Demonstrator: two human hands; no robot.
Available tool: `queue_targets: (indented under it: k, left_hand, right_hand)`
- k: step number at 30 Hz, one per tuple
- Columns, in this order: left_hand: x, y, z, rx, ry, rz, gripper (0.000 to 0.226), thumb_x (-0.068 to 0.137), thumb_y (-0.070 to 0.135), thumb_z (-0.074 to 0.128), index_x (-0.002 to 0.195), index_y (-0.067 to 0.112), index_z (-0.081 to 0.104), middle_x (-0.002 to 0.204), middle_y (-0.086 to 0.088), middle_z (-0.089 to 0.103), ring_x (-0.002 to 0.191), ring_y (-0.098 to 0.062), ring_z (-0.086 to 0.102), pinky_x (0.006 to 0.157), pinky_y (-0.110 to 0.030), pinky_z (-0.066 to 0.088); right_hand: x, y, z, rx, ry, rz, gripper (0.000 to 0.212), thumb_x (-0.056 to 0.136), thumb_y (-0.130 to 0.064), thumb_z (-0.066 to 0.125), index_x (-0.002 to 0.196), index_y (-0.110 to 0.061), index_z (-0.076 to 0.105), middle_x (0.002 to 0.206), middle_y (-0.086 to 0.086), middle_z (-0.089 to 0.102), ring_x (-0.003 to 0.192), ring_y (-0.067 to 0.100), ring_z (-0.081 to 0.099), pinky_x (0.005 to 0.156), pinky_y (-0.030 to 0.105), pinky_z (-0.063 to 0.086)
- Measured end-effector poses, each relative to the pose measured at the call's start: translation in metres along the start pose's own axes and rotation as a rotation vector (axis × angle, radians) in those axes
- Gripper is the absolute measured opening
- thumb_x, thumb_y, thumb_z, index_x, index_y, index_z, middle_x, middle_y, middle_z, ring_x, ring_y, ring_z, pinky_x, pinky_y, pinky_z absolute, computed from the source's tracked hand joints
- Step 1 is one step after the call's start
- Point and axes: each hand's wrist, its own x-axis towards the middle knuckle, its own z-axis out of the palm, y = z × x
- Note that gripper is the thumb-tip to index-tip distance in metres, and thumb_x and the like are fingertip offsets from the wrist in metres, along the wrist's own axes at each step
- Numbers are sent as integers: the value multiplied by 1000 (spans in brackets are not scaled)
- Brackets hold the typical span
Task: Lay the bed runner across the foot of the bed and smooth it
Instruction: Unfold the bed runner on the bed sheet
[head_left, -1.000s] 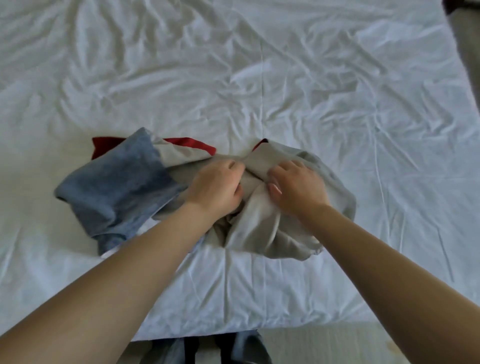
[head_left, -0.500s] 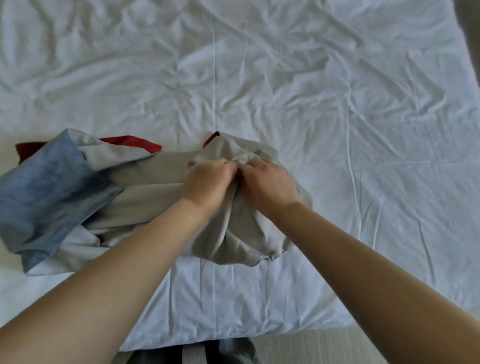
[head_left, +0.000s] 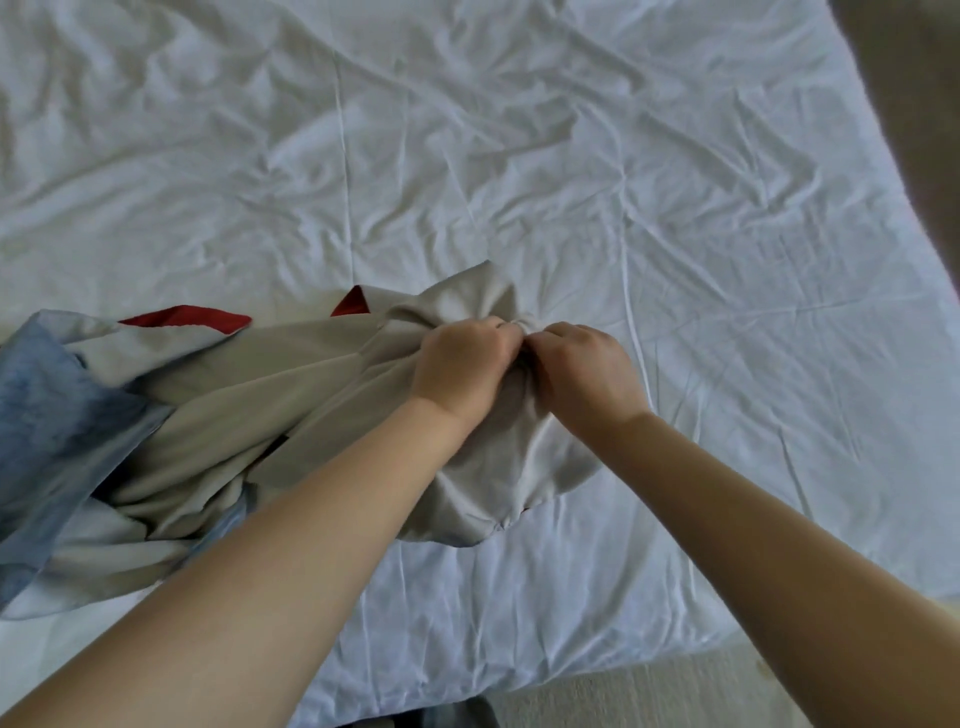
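L hand (head_left: 462, 371) & R hand (head_left: 582, 374) side by side, both gripping bunched bed runner (head_left: 291, 395) under them.

The bed runner (head_left: 291, 395) runs off the left edge, so its full length cannot be seen. Its red face shows only as two slivers under grey folds. The fingertips of the left hand (head_left: 462, 369) and right hand (head_left: 582, 374) are buried in the bunched cloth they grip. The bed (head_left: 519, 156) continues past the top and left edges. A dark shape (head_left: 441, 718) at the bottom edge is too cropped to identify.
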Motion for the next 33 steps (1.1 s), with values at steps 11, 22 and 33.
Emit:
queue_targets:
  k: [11, 22, 33]
  left_hand:
    - [8, 30, 10, -1, -25, 136, 8, 86, 4, 60, 88, 3, 67, 80, -16, 67, 72, -35, 63, 58, -39, 47]
    - [-43, -69, -36, 6, 0, -83, 58, 79, 45, 61, 123, 7, 52, 118, -15, 59, 101, -34, 59, 80, -43, 52]
    - [-81, -74, -34, -189, -22, -124, 36, 92, 30, 56, 121, 8, 53, 105, -13, 62, 90, -32, 61, 72, -41, 50]
  right_hand:
    - [-31, 32, -4, -19, 6, 144, 21, 92, -22, 51, 98, -14, 69, 87, 5, 64, 82, 27, 59, 66, 38, 48]
    - [-12, -31, -11, 17, 47, 50, 47, 89, -44, 51, 132, -25, 47, 127, 0, 55, 113, 23, 53, 85, 36, 45]
    - [2, -90, 5, -143, -50, 14, 21, 85, -25, 64, 105, -23, 68, 121, -6, 60, 118, 19, 48, 98, 34, 34]
